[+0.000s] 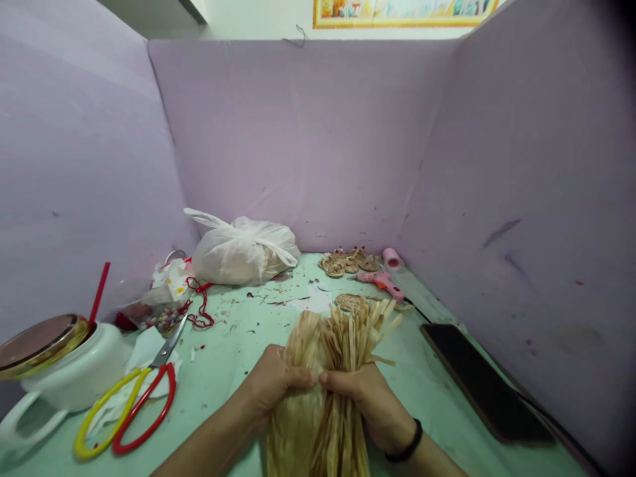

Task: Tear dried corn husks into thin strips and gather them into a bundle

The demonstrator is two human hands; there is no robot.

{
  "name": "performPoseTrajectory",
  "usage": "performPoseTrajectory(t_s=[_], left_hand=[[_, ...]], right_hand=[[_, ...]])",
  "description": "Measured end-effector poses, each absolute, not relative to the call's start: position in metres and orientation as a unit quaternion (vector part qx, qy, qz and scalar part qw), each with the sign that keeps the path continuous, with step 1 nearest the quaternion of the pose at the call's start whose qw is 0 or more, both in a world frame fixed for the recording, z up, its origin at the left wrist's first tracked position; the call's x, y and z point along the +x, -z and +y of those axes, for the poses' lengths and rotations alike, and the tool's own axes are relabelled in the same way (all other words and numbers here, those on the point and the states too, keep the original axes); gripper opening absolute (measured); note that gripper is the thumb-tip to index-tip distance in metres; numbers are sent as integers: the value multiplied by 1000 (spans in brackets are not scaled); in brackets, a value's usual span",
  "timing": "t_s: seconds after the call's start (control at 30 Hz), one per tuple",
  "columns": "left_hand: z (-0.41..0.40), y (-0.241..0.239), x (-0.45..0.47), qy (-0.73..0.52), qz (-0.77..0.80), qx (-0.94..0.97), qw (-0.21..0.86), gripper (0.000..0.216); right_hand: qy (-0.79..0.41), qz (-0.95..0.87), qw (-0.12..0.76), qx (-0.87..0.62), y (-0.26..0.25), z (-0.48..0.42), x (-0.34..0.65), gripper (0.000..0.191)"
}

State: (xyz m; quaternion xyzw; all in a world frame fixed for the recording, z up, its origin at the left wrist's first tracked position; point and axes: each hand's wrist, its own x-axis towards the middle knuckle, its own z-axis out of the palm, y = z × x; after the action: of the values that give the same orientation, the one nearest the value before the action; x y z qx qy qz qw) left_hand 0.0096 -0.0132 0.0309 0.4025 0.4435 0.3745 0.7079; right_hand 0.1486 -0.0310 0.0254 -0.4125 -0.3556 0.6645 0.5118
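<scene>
A bundle of dried, tan husk strips (332, 371) lies on the green table (233, 344) in front of me, its far ends fanned out. My left hand (273, 383) is closed on the wide, uncut leaf at the bundle's left. My right hand (365, 397), a black band on its wrist, is closed on the narrow strips at the right. The thumbs meet at the bundle's middle.
Scissors with yellow and red handles (134, 404) and a white mug with a gold lid (54, 361) sit at left. A white plastic bag (243, 250), woven straw pieces (348, 263), a pink glue gun (380, 283) and a dark phone (477, 377) lie beyond. Purple partitions enclose the table.
</scene>
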Motion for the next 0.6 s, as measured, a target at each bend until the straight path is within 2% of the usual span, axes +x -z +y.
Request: performPoseTrajectory(t_s=[0.1, 0.47, 0.6], left_hand=[[-13, -29, 9, -374, 440, 432, 693, 30], [-14, -15, 18, -409, 431, 419, 687, 22], [-14, -15, 15, -400, 405, 404, 716, 30]], right_hand=[[-642, -386, 517, -415, -26, -31, 147, 32], [-574, -376, 540, -487, -20, -28, 142, 29], [-615, -351, 533, -464, -22, -29, 145, 26]])
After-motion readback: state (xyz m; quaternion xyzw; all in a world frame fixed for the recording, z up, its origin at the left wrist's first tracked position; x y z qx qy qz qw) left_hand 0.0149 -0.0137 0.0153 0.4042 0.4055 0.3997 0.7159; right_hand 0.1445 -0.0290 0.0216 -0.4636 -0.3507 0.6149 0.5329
